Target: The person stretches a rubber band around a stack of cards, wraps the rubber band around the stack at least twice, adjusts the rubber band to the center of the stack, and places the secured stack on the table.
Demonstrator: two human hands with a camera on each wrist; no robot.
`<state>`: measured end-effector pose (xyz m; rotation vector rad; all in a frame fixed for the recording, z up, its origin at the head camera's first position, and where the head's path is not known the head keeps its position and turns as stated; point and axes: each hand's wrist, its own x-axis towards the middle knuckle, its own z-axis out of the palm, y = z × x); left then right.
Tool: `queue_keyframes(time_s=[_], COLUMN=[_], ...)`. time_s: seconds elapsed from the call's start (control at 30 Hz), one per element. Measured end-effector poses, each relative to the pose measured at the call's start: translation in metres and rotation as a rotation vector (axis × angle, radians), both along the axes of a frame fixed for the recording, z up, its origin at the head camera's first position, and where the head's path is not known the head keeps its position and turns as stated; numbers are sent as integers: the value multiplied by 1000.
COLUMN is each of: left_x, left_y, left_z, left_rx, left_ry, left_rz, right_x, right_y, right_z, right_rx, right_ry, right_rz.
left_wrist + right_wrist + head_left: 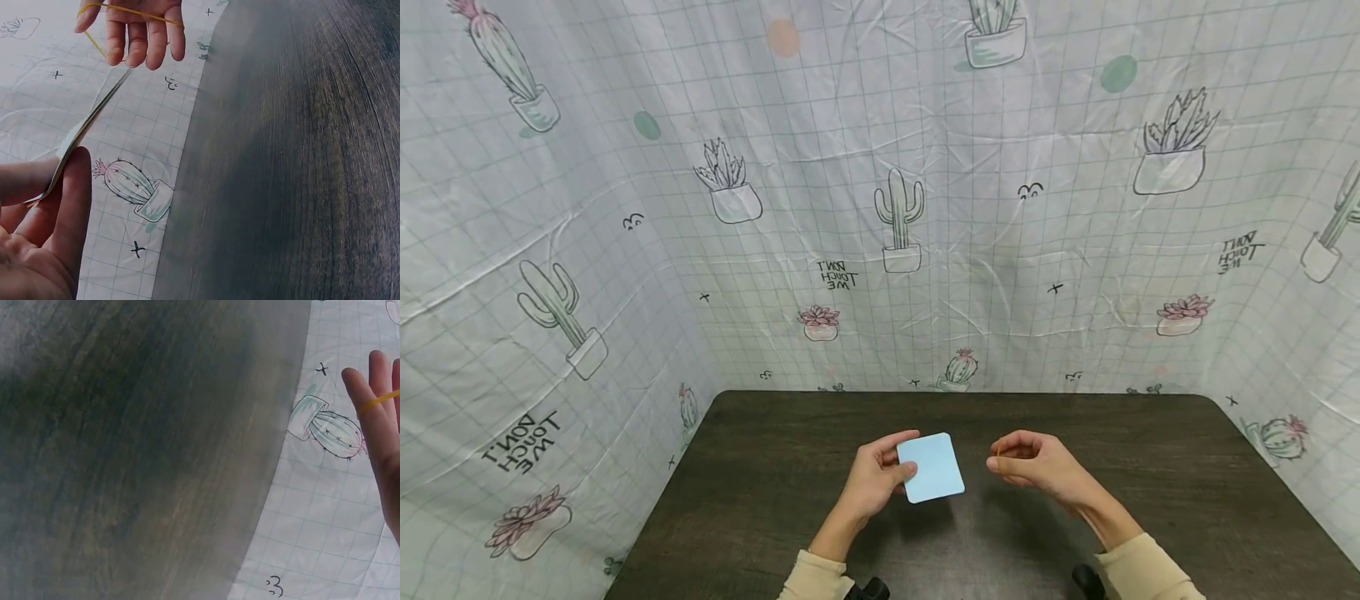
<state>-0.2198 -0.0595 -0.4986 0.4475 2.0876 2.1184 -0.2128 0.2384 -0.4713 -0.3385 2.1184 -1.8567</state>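
My left hand (pixel 874 477) pinches a light blue square card (pixel 934 468) with rounded corners, the thumb lying on its face and the fingers behind. Seen nearly edge-on in the left wrist view, the card (pixel 87 125) looks thin and stands tilted above the table. To the right of it, my right hand (pixel 1037 468) is raised with a thin yellow rubber band (pixel 140 12) stretched round its thumb and across its fingers. In the right wrist view only part of those fingers (pixel 370 400) and a short piece of the band show. A gap separates the right hand from the card.
Both hands are over a dark wood-grain table (pixel 790 442), near its middle. A white gridded cloth (pixel 925 208) printed with cacti hangs behind the table and along both sides. Dark straps sit by the cream sleeves (pixel 1150 571).
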Motion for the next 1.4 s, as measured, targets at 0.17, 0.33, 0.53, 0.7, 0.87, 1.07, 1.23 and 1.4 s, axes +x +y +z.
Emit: queue_keyframes(time_s=[0.17,0.33,0.53,0.7,0.87,1.07,1.23,1.4], left_x=[2,0,0,0,-1,-1,-2,-3], left_y=[0,1,4,7,11,18,23,27], left_z=[1,0,1,3,7,9,11,13], left_rx=[-31,5,71,110,96,70,72,71], left_ry=[-5,-22,-7,-1,28,45,40,49], left_rz=[22,43,45,74,103,90,79,71], right_x=[-2,-5,-6,-6,-6,-8,-10,-11], right_y=[0,-1,-1,-3,-7,-11,-14,-20], right_z=[3,5,6,6,8,11,15,17], right_rx=[13,30,-23,-89,-126,-122,-92,-66], right_ry=[-25,-38,-40,-43,-24,2,5,19], right_rz=[15,22,35,41,32,11,19,46])
